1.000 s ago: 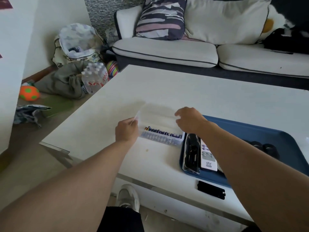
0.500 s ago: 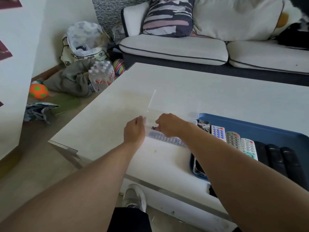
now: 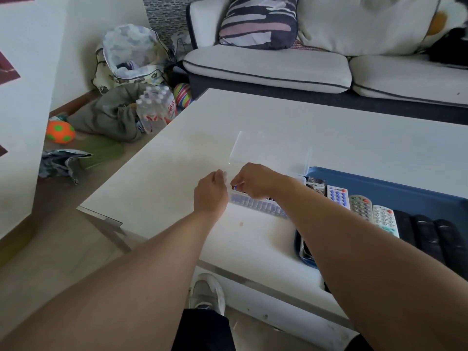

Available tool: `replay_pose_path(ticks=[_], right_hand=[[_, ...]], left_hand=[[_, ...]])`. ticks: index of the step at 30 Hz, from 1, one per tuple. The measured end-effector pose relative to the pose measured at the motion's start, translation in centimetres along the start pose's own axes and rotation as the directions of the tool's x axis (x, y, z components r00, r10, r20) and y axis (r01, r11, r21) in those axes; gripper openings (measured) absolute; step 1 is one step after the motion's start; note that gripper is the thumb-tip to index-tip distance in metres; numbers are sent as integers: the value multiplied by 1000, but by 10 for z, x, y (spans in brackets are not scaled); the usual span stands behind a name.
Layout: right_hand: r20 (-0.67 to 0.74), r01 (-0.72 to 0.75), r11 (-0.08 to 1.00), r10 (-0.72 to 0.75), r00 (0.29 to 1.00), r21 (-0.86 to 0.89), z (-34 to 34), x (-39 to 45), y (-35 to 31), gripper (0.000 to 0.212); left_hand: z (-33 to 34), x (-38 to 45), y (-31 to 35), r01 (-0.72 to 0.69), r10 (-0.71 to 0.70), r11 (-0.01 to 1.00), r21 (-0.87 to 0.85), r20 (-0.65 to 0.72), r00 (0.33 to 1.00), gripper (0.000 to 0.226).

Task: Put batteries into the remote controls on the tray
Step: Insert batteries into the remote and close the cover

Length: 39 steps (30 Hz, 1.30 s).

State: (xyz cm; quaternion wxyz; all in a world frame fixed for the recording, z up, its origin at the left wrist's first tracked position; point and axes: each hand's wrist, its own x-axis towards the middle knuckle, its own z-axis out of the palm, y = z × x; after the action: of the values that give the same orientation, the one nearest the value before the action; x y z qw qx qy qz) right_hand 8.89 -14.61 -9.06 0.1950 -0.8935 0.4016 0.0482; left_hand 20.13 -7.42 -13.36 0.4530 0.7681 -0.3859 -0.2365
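Observation:
A clear plastic battery box [image 3: 258, 205] lies on the white table, left of the blue tray [image 3: 405, 183]. Its transparent lid [image 3: 271, 153] stands open behind it. My left hand [image 3: 211, 196] holds the box's left end. My right hand [image 3: 255, 181] reaches into that same end, its fingertips pinched on a battery [image 3: 235, 187]; my hand hides most of it. On the tray lie a white remote with blue buttons [image 3: 338, 196], a grey remote [image 3: 361, 206], a white remote [image 3: 385, 220] and several black remotes [image 3: 428, 236].
The table's near edge [image 3: 253, 279] runs just below my forearms. A sofa [image 3: 278, 64] stands behind the table. On the floor to the left are a pack of water bottles [image 3: 155, 110], a bag, clothes and an orange ball [image 3: 60, 131].
The box lid has swung up and back to stand open. My right hand has left the lid's edge and dropped to the batteries at the box's left end.

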Motion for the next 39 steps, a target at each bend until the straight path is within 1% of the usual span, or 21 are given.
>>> replay_pose_path(ticks=[2, 5, 7, 9, 12, 15, 19, 21, 24, 26, 29, 32, 35, 36, 37, 39], right_hand=[[-49, -21, 999, 22, 999, 35, 1, 2, 1, 26], [-73, -47, 999, 46, 996, -12, 2, 4, 1, 25], [-97, 3, 998, -9, 995, -61, 2, 2, 1, 31], [-74, 48, 996, -53, 996, -69, -2, -1, 1, 39], [-27, 75, 988, -79, 997, -132, -7, -2, 1, 49], [-28, 78, 989, -82, 996, -124, -5, 2, 1, 47], [-30, 97, 977, -104, 994, -188, -4, 7, -6, 46], [-20, 92, 972, -98, 995, -215, -6, 9, -11, 41], [-12, 95, 958, -102, 995, -271, -6, 12, -16, 25], [-28, 86, 955, -97, 995, -284, -5, 14, -17, 24], [-34, 74, 963, -86, 996, -259, -3, 14, -15, 26], [-36, 32, 972, -41, 999, -231, -1, 14, -14, 19], [-99, 51, 957, -82, 992, -287, -1, 13, -12, 15], [-120, 42, 967, -74, 990, -253, -6, 8, -9, 15], [-142, 35, 983, -62, 988, -182, -10, 3, -7, 16], [-201, 35, 999, -26, 979, 42, -23, -14, 1, 16]], left_hand=[[0, 1, -1, -1, 1, 1000, 11, 5, 1000, 49], [-1, 2, 1, -1, 1, 999, 41, 5, 1000, 44], [-2, 1, 1, -11, 11, 998, 57, -1, 1000, 44], [-2, 0, 0, -20, 20, 998, 64, 1, 1000, 44], [-2, 1, -1, -6, 6, 999, 33, 2, 1000, 45], [-3, 1, 0, -6, 6, 999, 35, 10, 1000, 44], [-4, -1, 4, 26, -26, 999, 19, 22, 999, 43], [-6, -1, 3, 38, -38, 999, -1, 36, 999, 44], [-9, -3, 4, 31, -31, 1000, 5, 52, 998, 45], [-10, -4, 5, 34, -34, 999, 6, 58, 998, 44], [-13, -5, 5, 37, -36, 999, -5, 79, 996, 43], [-18, -5, 5, 44, -41, 999, -22, 108, 993, 43], [-21, -1, 4, 86, -79, 993, -80, 95, 992, 38], [-20, 0, 5, 97, -90, 991, -92, 78, 993, 38], [-21, 1, 5, 102, -98, 991, -90, 45, 994, 38], [-20, 3, 9, 94, -98, 993, -69, -66, 993, 37]])
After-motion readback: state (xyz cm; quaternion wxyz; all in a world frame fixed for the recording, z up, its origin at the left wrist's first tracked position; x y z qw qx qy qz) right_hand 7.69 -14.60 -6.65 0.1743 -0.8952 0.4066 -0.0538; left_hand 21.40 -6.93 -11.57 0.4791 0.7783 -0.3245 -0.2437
